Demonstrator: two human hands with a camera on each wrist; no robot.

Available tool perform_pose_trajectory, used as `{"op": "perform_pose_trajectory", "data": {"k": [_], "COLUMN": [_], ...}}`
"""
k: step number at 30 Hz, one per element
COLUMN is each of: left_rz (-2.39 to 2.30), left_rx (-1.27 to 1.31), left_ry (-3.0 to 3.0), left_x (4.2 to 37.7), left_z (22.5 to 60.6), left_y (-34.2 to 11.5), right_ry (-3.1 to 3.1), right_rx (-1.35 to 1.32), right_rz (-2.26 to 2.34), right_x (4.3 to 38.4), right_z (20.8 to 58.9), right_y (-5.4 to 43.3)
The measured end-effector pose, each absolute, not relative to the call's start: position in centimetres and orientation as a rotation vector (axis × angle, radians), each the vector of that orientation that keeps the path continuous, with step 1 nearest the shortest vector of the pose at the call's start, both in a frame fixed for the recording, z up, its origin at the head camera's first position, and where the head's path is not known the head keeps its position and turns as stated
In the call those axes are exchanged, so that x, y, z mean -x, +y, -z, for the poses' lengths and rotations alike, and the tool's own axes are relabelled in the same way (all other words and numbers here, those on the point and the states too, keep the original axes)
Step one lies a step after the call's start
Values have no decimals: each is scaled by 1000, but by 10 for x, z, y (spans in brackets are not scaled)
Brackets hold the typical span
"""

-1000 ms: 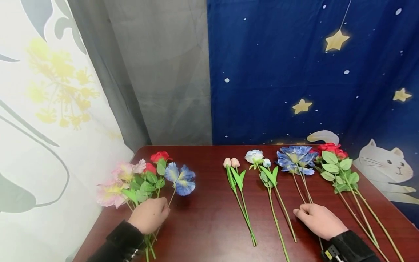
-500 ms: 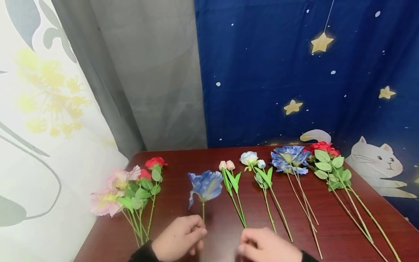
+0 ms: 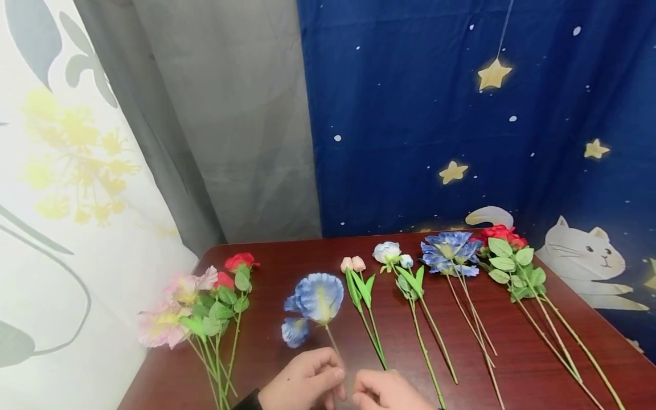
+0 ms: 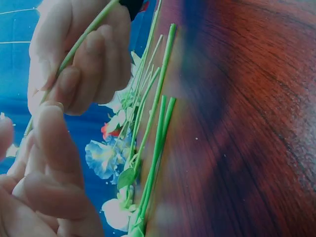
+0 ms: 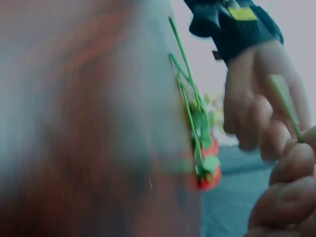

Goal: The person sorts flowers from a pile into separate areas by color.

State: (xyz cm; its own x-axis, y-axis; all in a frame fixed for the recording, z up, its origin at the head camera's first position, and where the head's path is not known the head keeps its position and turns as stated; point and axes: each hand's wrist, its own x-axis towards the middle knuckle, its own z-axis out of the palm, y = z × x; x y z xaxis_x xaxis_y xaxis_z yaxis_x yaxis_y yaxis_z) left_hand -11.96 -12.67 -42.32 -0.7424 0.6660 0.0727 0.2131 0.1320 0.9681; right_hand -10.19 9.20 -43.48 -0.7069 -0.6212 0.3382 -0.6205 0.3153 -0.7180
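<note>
A single blue flower (image 3: 320, 299) with ruffled petals stands upright over the middle of the table, its thin stem tilting down toward both hands. My left hand (image 3: 302, 381) pinches that stem between thumb and curled fingers. Close beside it on the right, my right hand (image 3: 389, 393) also has its fingertips on the stem, lower down. In the left wrist view the stem (image 4: 81, 42) runs through the right hand's fingers to the left hand's fingertips. The cut stem end (image 5: 279, 86) sticks out past the right fingers in the right wrist view.
On the table (image 3: 287, 250), a bunch with pink flowers (image 3: 164, 322) and red roses (image 3: 240, 262) lies left. Rightward lie pink tulips (image 3: 352, 263), a pale blue bloom (image 3: 386, 252), blue flowers (image 3: 451, 250) and more red roses (image 3: 502, 234). Curtains (image 3: 400, 114) hang behind.
The left hand has moved right, carrying the blue flower away from the left bunch. The right hand has left the blue flowers' stems and come in beside the left hand. The bloom has turned.
</note>
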Motion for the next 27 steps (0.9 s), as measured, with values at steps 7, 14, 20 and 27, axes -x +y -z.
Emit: {"op": "perform_pose_trajectory", "data": {"k": [7, 14, 20, 27], "left_rz": [-1533, -1589, -1637, -1656], "left_rx": [-825, -750, -744, -724], "left_ry": [2132, 2180, 2131, 2122], "left_x": [122, 126, 129, 128], "left_z": [425, 439, 438, 440], "left_y": [-135, -157, -169, -167], "right_ry": [3171, 3377, 3387, 3292], "right_rx": [851, 465, 280, 190], "right_rz": [1159, 767, 723, 516], "right_x": [138, 184, 211, 229], "right_z": [409, 393, 401, 414], "right_y": [160, 243, 286, 297]}}
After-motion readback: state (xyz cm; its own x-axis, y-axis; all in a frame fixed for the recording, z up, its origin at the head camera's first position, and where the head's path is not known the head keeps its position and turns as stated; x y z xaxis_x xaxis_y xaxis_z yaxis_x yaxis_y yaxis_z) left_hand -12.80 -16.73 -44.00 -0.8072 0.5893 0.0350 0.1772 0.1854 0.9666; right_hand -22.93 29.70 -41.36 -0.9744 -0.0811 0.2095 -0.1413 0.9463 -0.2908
